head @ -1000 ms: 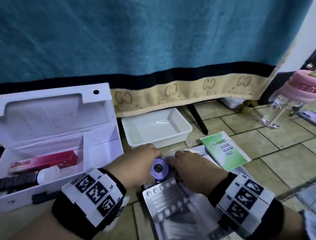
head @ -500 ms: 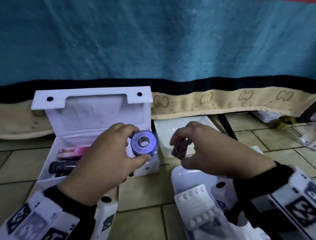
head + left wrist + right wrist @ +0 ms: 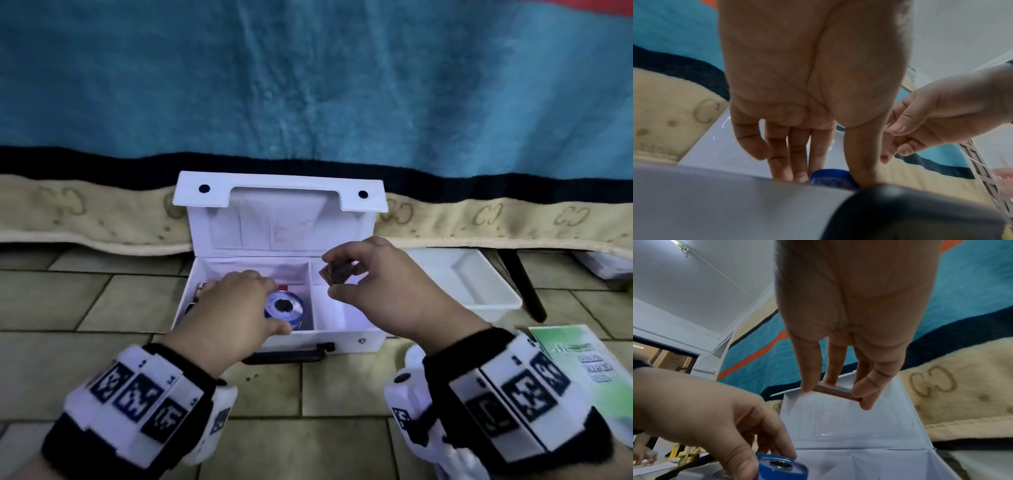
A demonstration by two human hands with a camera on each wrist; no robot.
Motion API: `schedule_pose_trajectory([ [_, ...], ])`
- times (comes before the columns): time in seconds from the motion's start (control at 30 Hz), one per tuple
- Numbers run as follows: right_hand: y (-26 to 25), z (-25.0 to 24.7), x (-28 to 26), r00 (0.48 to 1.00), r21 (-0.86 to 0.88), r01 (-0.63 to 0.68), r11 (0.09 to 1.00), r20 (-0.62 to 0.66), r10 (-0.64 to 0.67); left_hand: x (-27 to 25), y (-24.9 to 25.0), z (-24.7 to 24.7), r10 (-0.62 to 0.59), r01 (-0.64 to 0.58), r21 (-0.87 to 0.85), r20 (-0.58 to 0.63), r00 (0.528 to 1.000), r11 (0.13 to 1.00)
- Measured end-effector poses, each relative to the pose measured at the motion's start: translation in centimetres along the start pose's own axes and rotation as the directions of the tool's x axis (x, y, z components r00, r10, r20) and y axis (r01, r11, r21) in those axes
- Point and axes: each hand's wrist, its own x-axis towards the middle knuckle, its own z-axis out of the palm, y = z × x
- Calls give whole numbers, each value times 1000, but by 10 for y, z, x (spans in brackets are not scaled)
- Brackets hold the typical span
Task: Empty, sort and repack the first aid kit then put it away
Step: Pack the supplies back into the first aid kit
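Note:
The white first aid box (image 3: 346, 337) stands open on the tiled floor, lid (image 3: 281, 219) up against the blanket. My left hand (image 3: 236, 308) grips a blue tape roll (image 3: 285, 307) (image 3: 830, 179) (image 3: 782, 469) low inside the box's left compartment. Red and dark items peek out behind that hand. My right hand (image 3: 373, 287) pinches a small flat brown packet (image 3: 337, 272) (image 3: 836, 392) between thumb and fingers, just above the box's right compartment.
A white tray (image 3: 479, 291) sits to the right of the box, with a black leg (image 3: 524, 291) beside it. A green leaflet (image 3: 589, 370) lies at the right. The teal blanket (image 3: 308, 85) with its beige border hangs behind. Tiled floor (image 3: 85, 308) surrounds the box.
Both hands moved from the items on the right over to the box. The left hand lowered the tape roll into the left compartment; the right hand carried the brown packet above the right compartment.

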Motion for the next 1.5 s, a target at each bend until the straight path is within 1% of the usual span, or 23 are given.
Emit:
schedule_pose_trajectory([
  [0.07, 0, 3, 1, 1000, 2, -11, 1000, 12, 11, 2, -4, 1, 3, -3, 2, 50, 999, 1000],
  [0.17, -3, 11, 4, 999, -18, -32, 999, 41, 33, -1, -12, 1, 12, -9, -36, 71, 997, 999],
  [0.27, -5, 22, 10, 996, -81, -55, 995, 65, 61, -6, -24, -4, -4, 7, -104, 27, 1000, 995],
  [0.43, -11, 40, 19, 984, -99, -125, 987, 118, 137, -17, -49, -9, -57, 51, -208, -23, 998, 977],
  [0.57, -10, 63, 29, 978, -209, -133, 969, 133, 163, -20, -57, -3, -100, 72, -269, -92, 991, 961],
  [0.73, -6, 75, 34, 965, -327, -135, 935, 170, 199, -16, -57, 12, -103, 74, -153, -192, 976, 985],
  [0.83, -2, 78, 36, 959, -379, -151, 913, 167, 228, -15, -57, 17, -119, 88, -136, -238, 964, 987],
  [0.97, 4, 81, 36, 957, -374, -185, 909, 142, 253, -15, -54, 18, -130, 104, -108, -276, 952, 989],
  [1.03, 2, 80, 35, 951, -398, -184, 899, 160, 265, -15, -52, 17, -145, 121, -101, -273, 951, 987],
  [1.17, -1, 75, 35, 948, -503, -98, 859, 215, 234, -15, -50, 15, -148, 130, -82, -259, 954, 988],
  [1.27, 1, 74, 35, 947, -476, -97, 874, 225, 227, -16, -48, 14, -143, 130, -71, -239, 960, 989],
  [1.4, 3, 74, 35, 941, -452, -61, 890, 271, 202, -13, -50, 10, -134, 125, -62, -179, 975, 990],
  [1.5, 4, 74, 36, 949, -493, -40, 869, 254, 187, -7, -52, 6, -73, 66, -60, -127, 989, 996],
])
